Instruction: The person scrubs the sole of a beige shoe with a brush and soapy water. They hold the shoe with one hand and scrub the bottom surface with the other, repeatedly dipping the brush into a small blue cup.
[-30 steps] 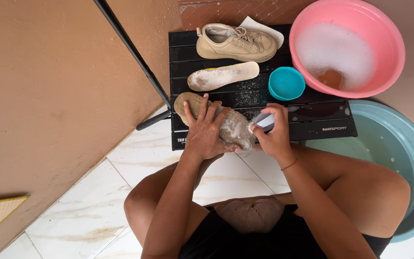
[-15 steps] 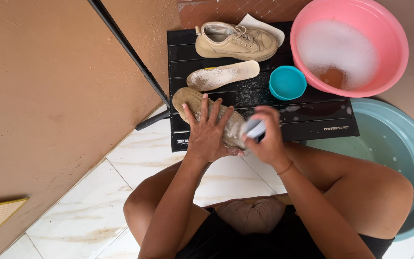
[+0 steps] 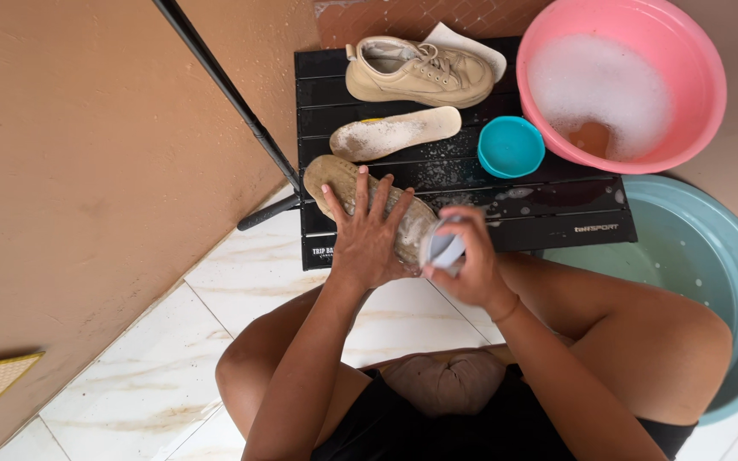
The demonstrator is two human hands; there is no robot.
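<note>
A wide grey-green plastic tub [image 3: 728, 282] sits beside a round pink plastic basin [image 3: 694, 102] of suds that rests on the low black slatted table [image 3: 557, 213], with a beige lace-up sneaker [image 3: 420, 72], a pale foam insole [image 3: 395, 134] and a small teal cup [image 3: 512, 147] lying behind. At the table's near edge a soapy tan shoe sole [image 3: 335, 183] lies with its long axis running from far-left to near-right. The left hand [image 3: 369, 235] presses on it with fingers spread flat, while the right hand [image 3: 467, 260], fingers curled tight around a small white brush [image 3: 444, 250], meets its near-right end.

We are finding bare slats along the black table's [image 3: 557, 201] front right edge; the teal cup [image 3: 511, 146] and pink basin [image 3: 621, 81] are blocking its back right corner.
</note>
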